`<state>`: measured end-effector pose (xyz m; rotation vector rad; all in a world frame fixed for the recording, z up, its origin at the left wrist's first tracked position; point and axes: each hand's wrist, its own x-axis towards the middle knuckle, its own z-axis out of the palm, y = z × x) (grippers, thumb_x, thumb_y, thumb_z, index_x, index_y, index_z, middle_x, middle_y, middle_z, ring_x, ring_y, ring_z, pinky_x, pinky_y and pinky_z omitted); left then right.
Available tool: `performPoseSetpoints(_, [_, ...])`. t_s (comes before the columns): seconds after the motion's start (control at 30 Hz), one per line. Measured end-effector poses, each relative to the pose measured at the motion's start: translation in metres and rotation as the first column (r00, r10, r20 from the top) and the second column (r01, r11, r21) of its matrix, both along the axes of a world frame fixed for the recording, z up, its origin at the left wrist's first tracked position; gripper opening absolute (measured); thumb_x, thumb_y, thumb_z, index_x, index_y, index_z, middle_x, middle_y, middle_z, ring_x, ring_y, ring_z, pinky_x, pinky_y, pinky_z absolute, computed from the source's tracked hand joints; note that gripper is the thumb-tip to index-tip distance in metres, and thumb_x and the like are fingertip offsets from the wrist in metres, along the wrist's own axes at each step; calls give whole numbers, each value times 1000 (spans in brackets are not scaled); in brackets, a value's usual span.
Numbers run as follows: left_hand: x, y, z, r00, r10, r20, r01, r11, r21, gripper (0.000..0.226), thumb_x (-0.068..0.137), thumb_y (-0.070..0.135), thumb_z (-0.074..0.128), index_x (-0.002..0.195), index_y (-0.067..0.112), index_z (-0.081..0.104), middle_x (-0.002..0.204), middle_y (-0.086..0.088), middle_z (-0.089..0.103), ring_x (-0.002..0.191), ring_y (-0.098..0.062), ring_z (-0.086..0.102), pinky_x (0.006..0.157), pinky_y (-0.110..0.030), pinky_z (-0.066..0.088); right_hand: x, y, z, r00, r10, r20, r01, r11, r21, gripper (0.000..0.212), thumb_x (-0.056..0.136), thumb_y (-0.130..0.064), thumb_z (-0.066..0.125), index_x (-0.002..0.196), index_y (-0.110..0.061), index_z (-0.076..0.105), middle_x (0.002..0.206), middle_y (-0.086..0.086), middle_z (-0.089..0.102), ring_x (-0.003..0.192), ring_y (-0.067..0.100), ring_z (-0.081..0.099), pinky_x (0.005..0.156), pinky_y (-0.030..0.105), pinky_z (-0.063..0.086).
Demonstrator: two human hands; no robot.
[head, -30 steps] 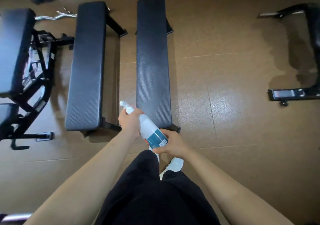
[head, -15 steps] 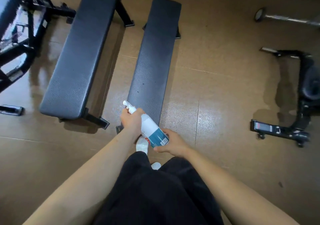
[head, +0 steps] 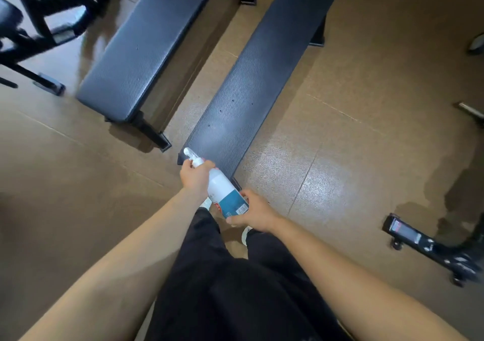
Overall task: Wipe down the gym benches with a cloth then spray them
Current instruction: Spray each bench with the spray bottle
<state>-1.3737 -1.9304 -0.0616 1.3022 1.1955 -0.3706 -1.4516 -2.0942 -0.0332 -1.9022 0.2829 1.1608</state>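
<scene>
My left hand (head: 195,177) grips the spray bottle (head: 224,192) at its trigger neck, and my right hand (head: 255,213) clasps the base to steady the aim. The bottle tilts over the near end of the right gym bench (head: 259,78).

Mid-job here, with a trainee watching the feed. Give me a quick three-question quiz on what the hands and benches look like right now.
1. True or false: the left hand grips the spray bottle at its nozzle end.
2. Which hand holds the bottle's labelled base? A) left B) right C) neither
3. Fill in: the nozzle sits at the near end of the ____-hand bench.

Key: 1 true. 2 B, the right hand. 3 right: the right-hand bench.
</scene>
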Motion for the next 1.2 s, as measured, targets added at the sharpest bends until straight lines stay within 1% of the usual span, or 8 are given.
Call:
performPoseSetpoints(0.1, [-28,-9,-12,994,94,-48,-92,995,28,38,82,3,77,117,7,62,102,-17,68,80,-27,67,72,-39,61,-10,-20,-8,997,75,-17,-75,996,41,83,71,-35,90,139,-20,46,128,-1,60,113,15,60,98,36,52])
performPoseSetpoints(0.23, [-51,-31,-12,977,206,-65,-204,979,27,21,85,1,72,104,6,63,92,-14,68,70,-23,67,64,-31,56,-25,-45,-12,993,118,-20,-116,991,72,77,73,-30,90,136,-20,47,125,-1,61,112,16,61,95,34,53])
performPoseSetpoints(0.43, [-41,-67,0,994,103,-22,-100,991,87,54,84,21,80,132,21,56,115,-7,67,98,-28,71,85,-48,63,-28,-74,-5,999,34,23,-36,995,95,76,77,-34,87,139,-26,44,130,-7,56,114,9,57,89,24,51])
performPoseSetpoints(0.67, [18,-105,29,984,66,164,-70,997,23,25,83,6,74,104,13,62,96,-13,69,81,-28,71,79,-46,64,8,-109,12,987,-132,92,116,980,162,78,75,-17,88,140,-18,44,119,-7,57,109,11,59,79,14,47])
performPoseSetpoints(0.8, [60,-119,40,969,-26,244,23,1000,18,36,82,5,78,113,14,62,106,-12,68,90,-29,70,76,-43,64,37,-116,19,964,-216,153,187,966,180,76,75,-22,89,138,-19,47,121,-5,60,109,12,62,87,22,50])
performPoseSetpoints(0.97, [101,-136,51,975,-16,222,19,1000,-12,23,84,1,70,103,10,62,93,-13,67,77,-26,69,77,-48,64,71,-127,22,941,-235,243,205,968,142,78,71,-27,91,137,-20,50,119,-10,61,108,10,61,90,25,51])
performPoseSetpoints(1.07, [124,-142,50,969,-27,246,40,998,-49,28,83,1,73,108,8,63,93,-12,68,79,-28,70,77,-49,64,93,-135,23,939,-254,233,226,964,141,76,70,-28,91,135,-21,51,117,-11,62,104,7,62,88,23,52])
performPoseSetpoints(1.2, [165,-150,45,959,-6,282,41,992,-119,34,83,1,75,114,5,63,97,-13,70,72,-25,71,66,-40,62,132,-139,22,940,-250,232,232,967,101,79,72,-32,89,139,-23,48,123,-10,58,109,9,60,91,26,51])
